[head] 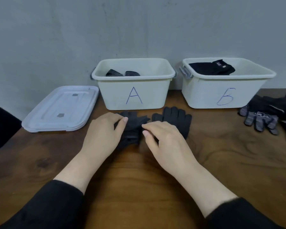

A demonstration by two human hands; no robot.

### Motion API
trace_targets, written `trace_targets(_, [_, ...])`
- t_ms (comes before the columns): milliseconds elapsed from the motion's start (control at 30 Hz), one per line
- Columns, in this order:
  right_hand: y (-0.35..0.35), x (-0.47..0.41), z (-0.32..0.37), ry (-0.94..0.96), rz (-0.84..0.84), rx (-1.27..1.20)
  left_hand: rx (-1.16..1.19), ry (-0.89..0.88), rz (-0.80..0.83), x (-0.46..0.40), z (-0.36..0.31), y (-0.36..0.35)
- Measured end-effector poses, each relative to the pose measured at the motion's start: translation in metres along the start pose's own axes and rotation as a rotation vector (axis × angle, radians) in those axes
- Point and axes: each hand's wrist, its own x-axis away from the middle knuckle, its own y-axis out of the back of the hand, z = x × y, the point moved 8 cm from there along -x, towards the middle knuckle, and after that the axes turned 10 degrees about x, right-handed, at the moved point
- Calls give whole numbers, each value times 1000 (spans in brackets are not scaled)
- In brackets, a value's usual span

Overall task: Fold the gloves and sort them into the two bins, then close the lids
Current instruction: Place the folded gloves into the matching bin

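Dark wood table (221,162), lots of grain and a knot or two, pushed right up against a plain grey-green wall (56,38) that's a bit scuffed. Two white bins sit at the back edge, both open: bin A (134,95) with a couple of dotted-grip gloves (122,73) inside, and the bin marked Б (224,95) with folded black gloves (211,67) in it. Clear lids (61,109) are stacked flat on the table to the left of bin A.

Right in front of bin A, the person is working a dark grey glove (132,128). The left hand (104,134) rests on its left side with the fingers curled, pinching the fabric. The right hand (167,139) has its fingers bent down onto the glove's right side, thumb and fingertips nipping at the cloth. A second grey glove (177,118) lies flat just beside it, partly under the right hand, fingers pointing at the bins.

Over at the far right edge there's a loose pile of gloves (271,113) still unsorted, some with dotted palms.
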Motion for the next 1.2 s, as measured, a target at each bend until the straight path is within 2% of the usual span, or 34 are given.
trace_targets(100, [34, 15, -50, -114, -49, -13, 127, -165, -77, 13, -54, -14])
trace_targets(200, [63, 43, -112, -221, -49, 67, 235, -289, 22, 35, -116, -62])
trace_targets(300, [87, 74, -171, -357, -44, 147, 348, -252, 184, 45, -162, -123])
trace_targets(467, [107, 107, -229, -496, 4, 227, 389, -211, 333, 39, -207, -205])
trace_targets(633, [113, 111, -243, -550, -43, 147, 356, -183, 354, 12, -222, -248])
trace_targets(900, [114, 106, -258, -579, -83, 116, 359, -198, 389, -10, -216, -261])
trace_targets(1133, [135, 65, -304, -529, -106, 337, 410, -162, 371, -19, -209, -256])
trace_targets(1200, [140, 45, -328, -541, -38, 418, 427, -146, 358, -22, -207, -255])
